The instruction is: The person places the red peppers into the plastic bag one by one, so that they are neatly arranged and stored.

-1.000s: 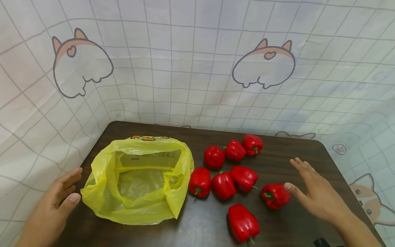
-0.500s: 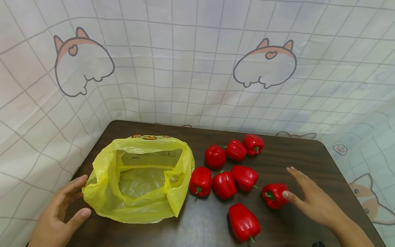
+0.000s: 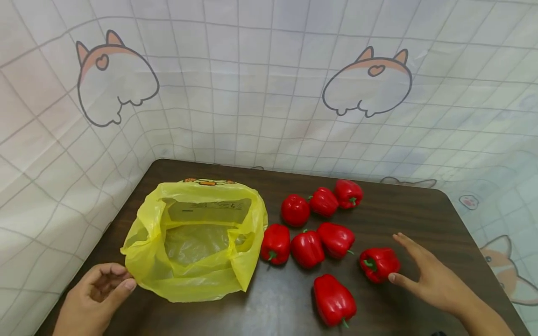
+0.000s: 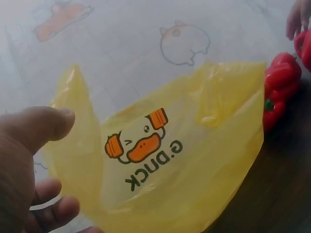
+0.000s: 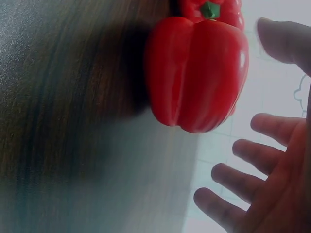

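Observation:
A yellow plastic bag (image 3: pixel 201 284) stands with its mouth spread wide, its printed duck face visible in the left wrist view. At its lower left side is the left hand (image 3: pixel 94 298), fingers bent and thumb apart from them, with no grip on the plastic visible. The right hand (image 3: pixel 439 282) is beside the rightmost red bell pepper (image 3: pixel 379 264), thumb close to it. In the right wrist view a gap separates the spread fingers from the large pepper (image 5: pixel 197 75).
Several more red peppers lie right of the bag, one of them (image 3: pixel 276 243) close to its side and another (image 3: pixel 334 300) nearer the front. Behind the dark wooden table (image 3: pixel 420 210) hangs a white gridded cloth (image 3: pixel 252 93) with cartoon animals.
The left hand has moved right and slightly down towards the bag, its fingers bending more. The right hand has shifted slightly lower beside the pepper. The head view has shifted a little.

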A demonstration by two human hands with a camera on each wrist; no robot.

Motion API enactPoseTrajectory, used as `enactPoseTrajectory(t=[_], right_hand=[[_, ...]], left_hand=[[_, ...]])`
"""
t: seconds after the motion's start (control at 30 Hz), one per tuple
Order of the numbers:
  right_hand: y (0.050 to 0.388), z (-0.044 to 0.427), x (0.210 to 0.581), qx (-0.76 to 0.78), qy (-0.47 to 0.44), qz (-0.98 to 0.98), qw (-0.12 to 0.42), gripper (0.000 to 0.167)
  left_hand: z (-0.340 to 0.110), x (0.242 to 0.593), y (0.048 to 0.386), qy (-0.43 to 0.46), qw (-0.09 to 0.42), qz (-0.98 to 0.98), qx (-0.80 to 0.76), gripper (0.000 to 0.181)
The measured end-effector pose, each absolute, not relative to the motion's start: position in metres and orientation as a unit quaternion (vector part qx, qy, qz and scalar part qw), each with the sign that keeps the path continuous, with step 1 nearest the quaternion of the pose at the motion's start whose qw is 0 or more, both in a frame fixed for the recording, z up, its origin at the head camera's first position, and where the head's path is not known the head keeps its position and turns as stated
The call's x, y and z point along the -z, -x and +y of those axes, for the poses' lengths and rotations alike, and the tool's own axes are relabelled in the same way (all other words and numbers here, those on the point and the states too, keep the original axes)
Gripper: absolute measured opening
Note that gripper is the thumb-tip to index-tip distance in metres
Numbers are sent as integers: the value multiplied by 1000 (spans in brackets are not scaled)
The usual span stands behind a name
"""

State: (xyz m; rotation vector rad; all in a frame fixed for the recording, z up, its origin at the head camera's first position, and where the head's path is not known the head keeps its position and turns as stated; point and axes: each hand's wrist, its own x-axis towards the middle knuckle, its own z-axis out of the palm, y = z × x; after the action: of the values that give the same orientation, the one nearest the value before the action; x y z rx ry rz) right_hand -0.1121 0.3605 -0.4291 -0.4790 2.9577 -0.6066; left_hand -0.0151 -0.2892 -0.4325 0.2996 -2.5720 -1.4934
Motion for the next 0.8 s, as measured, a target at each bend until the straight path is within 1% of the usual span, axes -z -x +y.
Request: enactPoseTrajectory(t=[0.17, 0.37, 0.6, 0.7, 0.8], right_hand=[[108, 364, 433, 201, 163, 965, 46, 97], [108, 364, 441, 211, 182, 960, 28, 92], [110, 360, 444, 201, 185, 962, 22, 86], [112, 359, 444, 207, 175, 962, 23, 82], [114, 359, 445, 217, 158, 963, 29, 81]], left_hand=[[-283, 429, 14, -114, 85, -878, 457, 33], [-273, 430, 17, -145, 101, -867, 465, 51], [-274, 435, 20, -117, 142, -847, 498, 61], [-273, 434, 20, -110, 156, -854, 484, 61], [-271, 434, 20, -105, 162, -859, 474, 55]])
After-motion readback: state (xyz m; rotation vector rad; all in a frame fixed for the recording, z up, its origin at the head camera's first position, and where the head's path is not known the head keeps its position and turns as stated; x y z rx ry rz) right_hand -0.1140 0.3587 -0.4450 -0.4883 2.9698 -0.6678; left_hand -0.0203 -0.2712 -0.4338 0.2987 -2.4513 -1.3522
